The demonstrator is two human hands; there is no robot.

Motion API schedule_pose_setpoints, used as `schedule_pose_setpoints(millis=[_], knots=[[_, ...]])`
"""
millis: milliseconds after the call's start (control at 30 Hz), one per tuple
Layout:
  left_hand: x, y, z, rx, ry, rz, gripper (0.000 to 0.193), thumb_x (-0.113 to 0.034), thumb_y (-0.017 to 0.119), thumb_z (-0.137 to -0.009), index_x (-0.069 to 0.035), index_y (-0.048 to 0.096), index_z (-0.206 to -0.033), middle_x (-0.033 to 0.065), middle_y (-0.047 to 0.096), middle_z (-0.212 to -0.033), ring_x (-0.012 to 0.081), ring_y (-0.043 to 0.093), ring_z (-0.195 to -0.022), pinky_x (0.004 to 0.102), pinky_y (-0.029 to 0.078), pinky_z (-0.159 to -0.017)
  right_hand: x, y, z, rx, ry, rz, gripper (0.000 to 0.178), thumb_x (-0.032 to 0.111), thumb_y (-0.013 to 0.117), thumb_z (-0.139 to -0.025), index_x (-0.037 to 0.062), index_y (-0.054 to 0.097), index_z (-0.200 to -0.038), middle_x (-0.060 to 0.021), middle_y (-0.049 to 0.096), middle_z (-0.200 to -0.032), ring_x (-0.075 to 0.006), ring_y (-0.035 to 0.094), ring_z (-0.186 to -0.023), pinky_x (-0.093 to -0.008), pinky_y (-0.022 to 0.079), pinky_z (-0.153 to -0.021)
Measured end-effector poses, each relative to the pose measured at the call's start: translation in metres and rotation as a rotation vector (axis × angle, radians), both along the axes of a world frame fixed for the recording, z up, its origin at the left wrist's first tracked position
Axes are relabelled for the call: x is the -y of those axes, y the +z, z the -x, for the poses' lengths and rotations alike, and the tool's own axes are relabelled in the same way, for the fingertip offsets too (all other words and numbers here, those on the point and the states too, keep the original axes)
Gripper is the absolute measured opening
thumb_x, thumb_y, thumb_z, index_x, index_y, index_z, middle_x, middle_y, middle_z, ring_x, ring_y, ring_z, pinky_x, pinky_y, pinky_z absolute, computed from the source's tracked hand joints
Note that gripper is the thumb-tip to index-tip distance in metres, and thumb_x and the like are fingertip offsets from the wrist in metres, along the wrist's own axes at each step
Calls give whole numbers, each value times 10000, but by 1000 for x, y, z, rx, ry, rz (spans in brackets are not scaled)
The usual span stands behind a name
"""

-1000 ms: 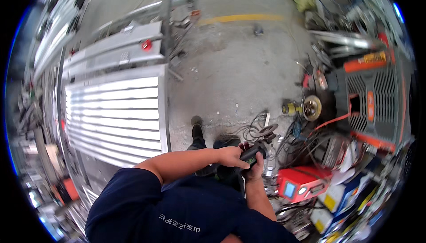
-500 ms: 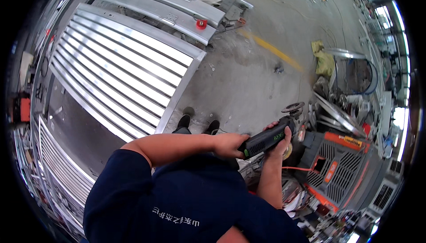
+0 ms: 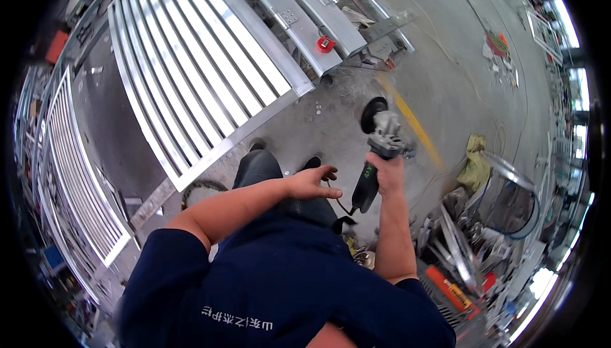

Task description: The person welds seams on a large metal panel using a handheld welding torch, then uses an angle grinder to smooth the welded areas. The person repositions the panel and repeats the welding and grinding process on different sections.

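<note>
My right hand (image 3: 387, 173) is wrapped around the black body of an angle grinder (image 3: 367, 187), close to its grey metal head. The grinder's dark round disc (image 3: 374, 115) points away from me, over the concrete floor. A cord hangs from the tail end of the grinder. Left of that tail, my left hand (image 3: 313, 182) is in the air with fingers apart and nothing in it. Beyond my hands to the left lies a slatted metal panel (image 3: 254, 123) with bright silver bars in a frame.
Long metal profiles (image 3: 305, 17) with hinges lie beyond the panel, a red tape measure (image 3: 326, 44) on one. A second slatted panel (image 3: 83, 176) is at far left. Scrap metal, a yellow-green bag (image 3: 476, 163) and a grey-orange machine (image 3: 455, 291) stand at right. A yellow line (image 3: 414, 119) crosses the floor.
My left hand has let go of the grinder's tail. My right hand has swung the grinder left and upright, disc away from me. The view has turned to the right.
</note>
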State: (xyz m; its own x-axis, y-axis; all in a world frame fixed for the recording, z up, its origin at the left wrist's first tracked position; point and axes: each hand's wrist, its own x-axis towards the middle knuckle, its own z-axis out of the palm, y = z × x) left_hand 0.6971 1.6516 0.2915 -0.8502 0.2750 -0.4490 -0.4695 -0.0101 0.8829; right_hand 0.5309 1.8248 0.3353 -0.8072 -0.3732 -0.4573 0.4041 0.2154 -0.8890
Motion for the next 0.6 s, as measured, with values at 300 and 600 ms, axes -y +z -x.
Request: schedule_pose_setpoints(millis=[300,600], knots=[[-7,-65,42,251,556,-592,962,-583,621,-889,-51,153,-1540,129,341,-1521,252,317,-1419,401,267,-1151,98,-80,29,-68,620,-562,308,197,812,-674,-13,690,-864,-51,676,-772,-116,620,-698,-321,515,-641],[32,-143,88,510,889,-1032,784,-480,798,-780,-81,449,-1357,58,589,-1250,192,565,-1155,361,427,-999,152,-149,52,-392,1031,-801,413,285,739,-708,16,648,-1008,-225,691,-894,-413,668,-880,-442,535,-742]])
